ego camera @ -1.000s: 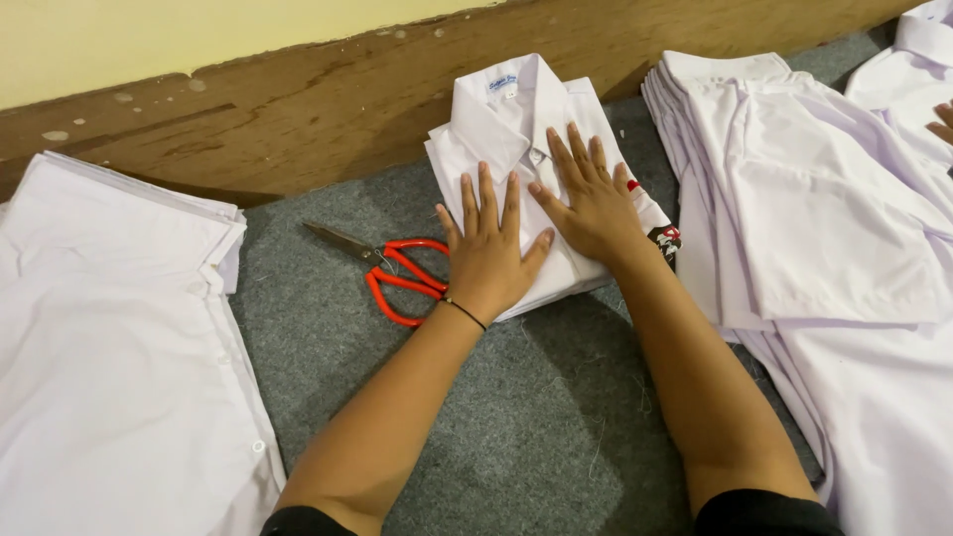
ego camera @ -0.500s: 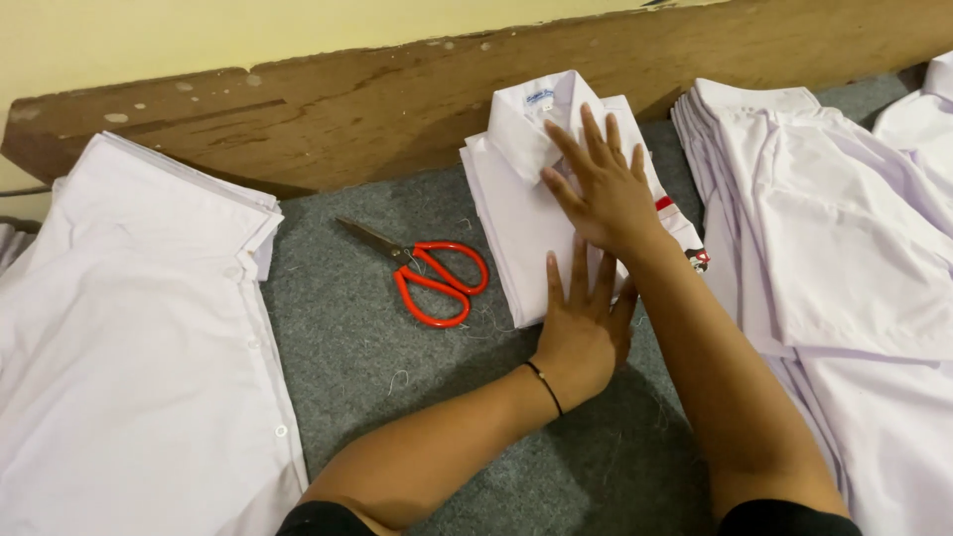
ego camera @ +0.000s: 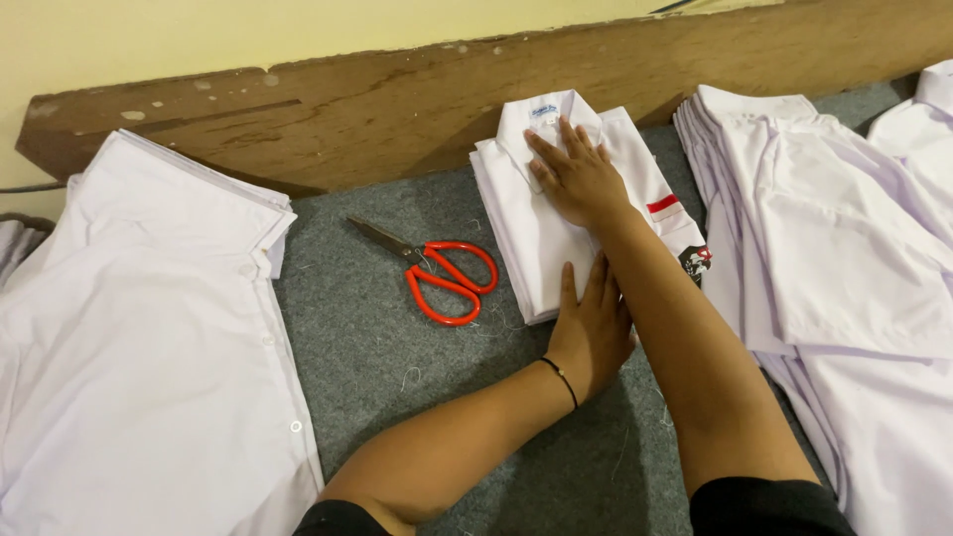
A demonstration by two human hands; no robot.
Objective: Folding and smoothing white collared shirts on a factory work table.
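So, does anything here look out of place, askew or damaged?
Nothing serious: the red-handled scissors lie open on the grey mat beside the folded white shirt, and loose threads litter the mat. The shirts look undamaged.

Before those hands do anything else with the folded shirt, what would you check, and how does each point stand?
1. Right hand flat on the folded shirt, near the collar: ok.
2. Left hand at the shirt's near edge: ok.
3. Scissors lying apart from the shirt, on the grey mat: ok.
4. Scissor blades closed: ok.
5. Shirt stack on the right not touching the folded shirt: cannot tell; the forearm hides the gap.
6. Open shirt on the left well away from both hands: ok.
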